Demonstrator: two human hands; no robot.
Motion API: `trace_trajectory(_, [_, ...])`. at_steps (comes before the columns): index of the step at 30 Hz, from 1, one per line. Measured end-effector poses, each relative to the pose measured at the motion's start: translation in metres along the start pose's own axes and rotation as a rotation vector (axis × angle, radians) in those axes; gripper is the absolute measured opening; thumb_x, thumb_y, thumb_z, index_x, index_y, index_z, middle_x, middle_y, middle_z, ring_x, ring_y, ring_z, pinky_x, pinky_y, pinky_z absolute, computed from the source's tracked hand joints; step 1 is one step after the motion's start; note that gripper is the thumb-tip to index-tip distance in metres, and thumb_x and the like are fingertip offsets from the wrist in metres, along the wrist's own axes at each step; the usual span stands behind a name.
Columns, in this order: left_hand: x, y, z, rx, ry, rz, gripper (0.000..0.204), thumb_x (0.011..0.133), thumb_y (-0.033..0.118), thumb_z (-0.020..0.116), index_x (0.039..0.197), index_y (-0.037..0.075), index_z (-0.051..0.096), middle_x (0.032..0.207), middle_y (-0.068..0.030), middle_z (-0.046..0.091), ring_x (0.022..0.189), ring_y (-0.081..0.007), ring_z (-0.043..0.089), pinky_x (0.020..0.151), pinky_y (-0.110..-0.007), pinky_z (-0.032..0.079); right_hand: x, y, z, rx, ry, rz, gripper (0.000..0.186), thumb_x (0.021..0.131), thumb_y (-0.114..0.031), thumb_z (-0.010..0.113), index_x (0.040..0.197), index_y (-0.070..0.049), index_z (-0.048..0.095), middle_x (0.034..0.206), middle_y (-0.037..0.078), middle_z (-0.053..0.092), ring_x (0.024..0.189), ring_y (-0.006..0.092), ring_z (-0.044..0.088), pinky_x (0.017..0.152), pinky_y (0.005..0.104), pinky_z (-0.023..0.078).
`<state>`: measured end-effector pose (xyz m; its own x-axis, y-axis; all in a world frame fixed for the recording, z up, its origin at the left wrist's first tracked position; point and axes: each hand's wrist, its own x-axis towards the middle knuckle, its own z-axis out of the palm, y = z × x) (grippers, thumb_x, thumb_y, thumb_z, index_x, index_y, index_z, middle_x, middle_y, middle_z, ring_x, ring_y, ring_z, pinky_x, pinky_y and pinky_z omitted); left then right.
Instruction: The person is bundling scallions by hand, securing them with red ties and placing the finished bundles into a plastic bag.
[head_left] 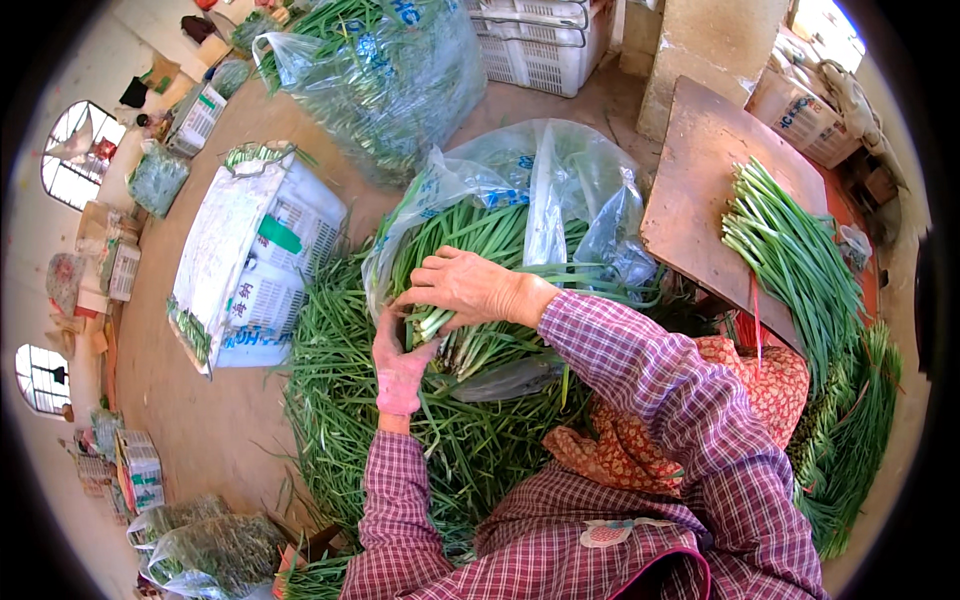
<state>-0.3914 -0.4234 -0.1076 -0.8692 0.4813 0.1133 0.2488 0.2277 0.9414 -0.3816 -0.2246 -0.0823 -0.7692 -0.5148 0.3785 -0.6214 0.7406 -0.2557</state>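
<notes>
Both of my hands meet over the white ends of a small bunch of scallion-like green stalks point(434, 323). My right hand point(468, 286) lies across them from above, its fingers bent over the bunch. From below, my left hand point(397, 368), with a pink covering at its palm and wrist, curls its thumb and fingers round the same ends. The fingertips partly hide one another. Behind my hands, an opened clear plastic bag point(548, 180) holds many more green stalks point(480, 228). Loose leaves point(345, 400) spread thickly under and around my forearms.
To the right, a sloping brown board point(690, 190) carries a laid-out bundle of stalks point(790, 245). White crates point(285, 225) stand on the left, and a stuffed plastic bag point(390, 90) is at the far side. Bagged greens point(225, 550) lie lower left; a red patterned cloth point(640, 440) covers my lap.
</notes>
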Motion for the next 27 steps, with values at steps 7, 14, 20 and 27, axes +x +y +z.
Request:
trace_trajectory(7, [-0.009,-0.019,-0.011,-0.055,0.177,-0.091,0.054,0.074,0.0,0.069,0.126,-0.002,0.055,0.117,-0.008,0.052,0.106,-0.0204,0.053,0.096,-0.031,0.042,-0.006,0.025,-0.043,0.237,0.261,0.104,0.03,0.078,-0.02,0.072,0.103,-0.011,0.058,0.095,0.008,0.056,0.094,0.0271,0.058,0.081,0.0388,0.051])
trace_trajectory(14, [-0.004,0.04,-0.029,0.543,0.144,0.128,0.055,0.071,0.0,0.071,0.124,-0.001,0.056,0.122,-0.0114,0.052,0.112,-0.0244,0.052,0.1,-0.034,0.04,-0.031,0.032,-0.088,0.631,0.527,0.496,0.026,0.089,-0.024,0.067,0.106,-0.007,0.057,0.093,0.007,0.066,0.09,0.0184,0.064,0.083,0.0331,0.05])
trace_trajectory(20, [0.018,0.133,-0.013,0.357,0.092,0.376,0.075,0.072,0.004,0.064,0.142,-0.002,0.038,0.142,-0.0169,0.045,0.129,-0.0268,0.043,0.11,-0.041,0.029,-0.014,-0.014,-0.151,0.508,0.896,0.201,0.038,0.083,-0.022,0.072,0.109,-0.003,0.051,0.086,0.015,0.067,0.079,0.0293,0.069,0.071,0.0374,0.054])
trace_trajectory(27, [0.052,0.257,-0.003,-0.292,-0.027,0.61,0.08,0.089,0.032,0.065,0.147,-0.005,0.024,0.147,-0.0222,0.036,0.137,-0.0328,0.035,0.115,-0.043,0.027,-0.025,-0.08,-0.25,1.085,1.181,-0.112,0.029,0.084,-0.013,0.065,0.104,-0.002,0.048,0.098,0.006,0.058,0.094,0.0128,0.054,0.084,0.031,0.047])
